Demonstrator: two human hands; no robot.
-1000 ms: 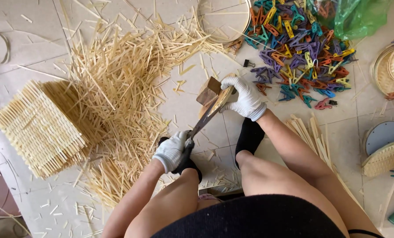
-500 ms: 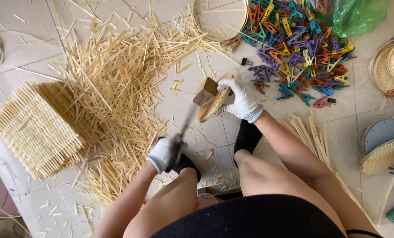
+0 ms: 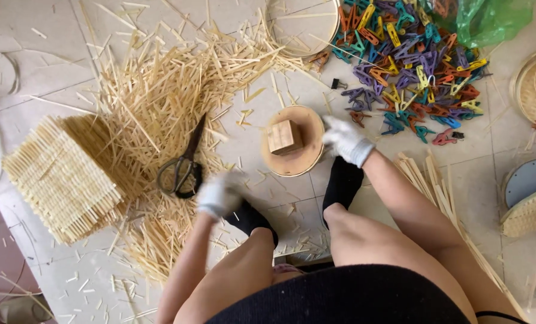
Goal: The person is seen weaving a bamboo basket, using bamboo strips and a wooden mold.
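Observation:
My right hand (image 3: 346,141), in a white glove, grips the right rim of a round pale bamboo disc (image 3: 304,162) that lies flat on the tiled floor. A small wooden block (image 3: 284,137) stands on the disc. My left hand (image 3: 217,195), also gloved and blurred by motion, hovers just right of a pair of dark scissors (image 3: 184,168) and holds nothing. The scissors lie on the floor at the edge of the straw pile, blades pointing away from me. My knees and black-socked feet are below the disc.
A big heap of bamboo slivers (image 3: 160,90) covers the floor. A woven bamboo mat (image 3: 58,180) lies at left. Colourful clips (image 3: 412,66) and a green bag (image 3: 490,21) sit at top right, a round hoop (image 3: 301,24) at top. Long strips (image 3: 436,192) and baskets (image 3: 529,213) are at right.
The scissors left my left hand and now lie on the floor. My right hand lowered the disc from a tilted hold to flat, with the block on it.

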